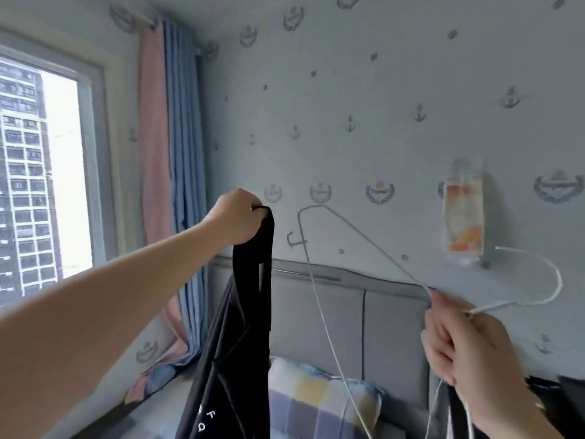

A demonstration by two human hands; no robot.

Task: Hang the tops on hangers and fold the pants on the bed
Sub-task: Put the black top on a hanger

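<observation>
Anchor-patterned wall and a grey headboard back the scene. Raised before them, the black top hangs from the left hand, clenched on its strap. Beside it, the right hand grips a white wire hanger at the neck, above a checked pillow.

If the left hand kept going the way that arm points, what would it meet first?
Probably the thin white wire hanger, just beyond the left hand gripping the black top; then the patterned wall. Depth is unclear.
</observation>
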